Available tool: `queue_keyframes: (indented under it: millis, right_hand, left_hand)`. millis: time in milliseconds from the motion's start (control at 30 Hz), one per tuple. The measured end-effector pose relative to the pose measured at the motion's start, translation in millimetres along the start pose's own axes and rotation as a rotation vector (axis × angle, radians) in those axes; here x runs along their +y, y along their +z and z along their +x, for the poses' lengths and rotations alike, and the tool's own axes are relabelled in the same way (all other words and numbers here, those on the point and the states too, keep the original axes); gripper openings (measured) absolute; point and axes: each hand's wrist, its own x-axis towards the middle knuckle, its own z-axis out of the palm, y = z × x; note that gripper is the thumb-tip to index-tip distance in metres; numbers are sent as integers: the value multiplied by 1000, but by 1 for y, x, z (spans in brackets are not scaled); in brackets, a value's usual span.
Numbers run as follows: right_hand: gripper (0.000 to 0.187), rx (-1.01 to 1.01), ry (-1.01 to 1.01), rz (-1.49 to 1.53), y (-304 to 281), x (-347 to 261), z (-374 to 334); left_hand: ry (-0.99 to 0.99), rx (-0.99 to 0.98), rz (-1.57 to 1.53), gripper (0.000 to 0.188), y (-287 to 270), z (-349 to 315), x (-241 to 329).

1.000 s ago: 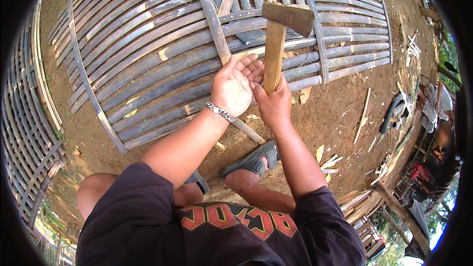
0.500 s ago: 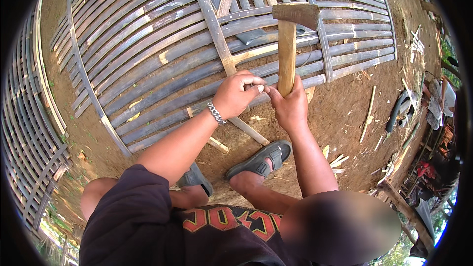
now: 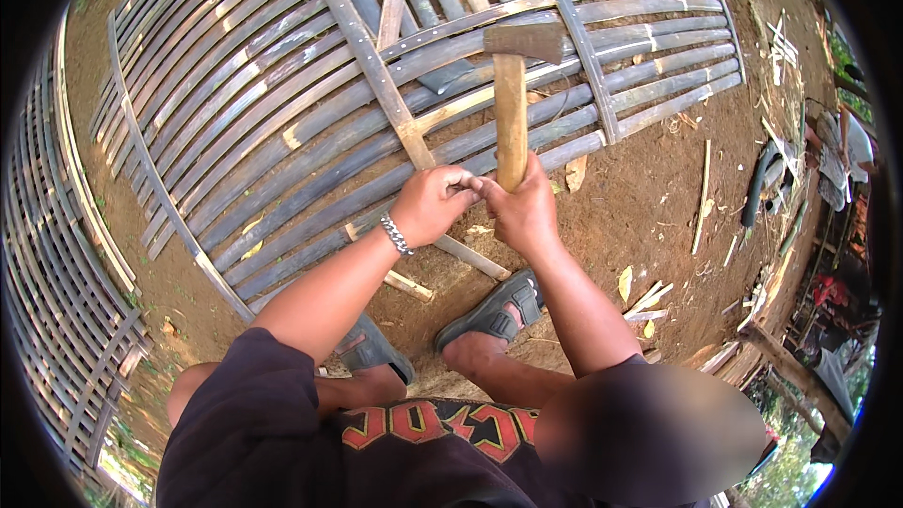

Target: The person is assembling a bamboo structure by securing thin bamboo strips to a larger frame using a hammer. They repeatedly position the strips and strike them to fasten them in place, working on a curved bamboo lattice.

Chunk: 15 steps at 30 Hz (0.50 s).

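My right hand is wrapped round the lower end of the wooden handle of a hatchet, which stands upright with its rusty metal head at the top. Close beside it, my left hand is closed in a pinch, its fingertips meeting the thumb of my right hand. Anything small between those fingertips is too hidden to make out. Both hands are over the near edge of a panel of dark bamboo slats, where a nailed crosspiece runs across the slats.
Another slatted bamboo panel is at the far left. My sandalled feet stand on bare dirt just before the panel. Cut bamboo strips and a dark curved piece lie to the right, near a clutter of wood.
Both hands and the hatchet have shifted slightly left and down in the picture, still close together. The whole view has shifted a little too. Both grips look the same.
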Motion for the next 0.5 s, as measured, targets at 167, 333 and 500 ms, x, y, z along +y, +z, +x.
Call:
queue_keyframes:
  millis: [167,333,500]
  right_hand:
    - [43,47,-63,72,18,6,3]
    - [42,140,-30,187,17,35,5]
    - [39,132,82,230,8,43,4]
  left_hand:
    - [92,80,-379,12,14,0,-49]
    - [5,233,-644,6,-16,15,-44]
    - [193,422,-452,6,-67,58,-36]
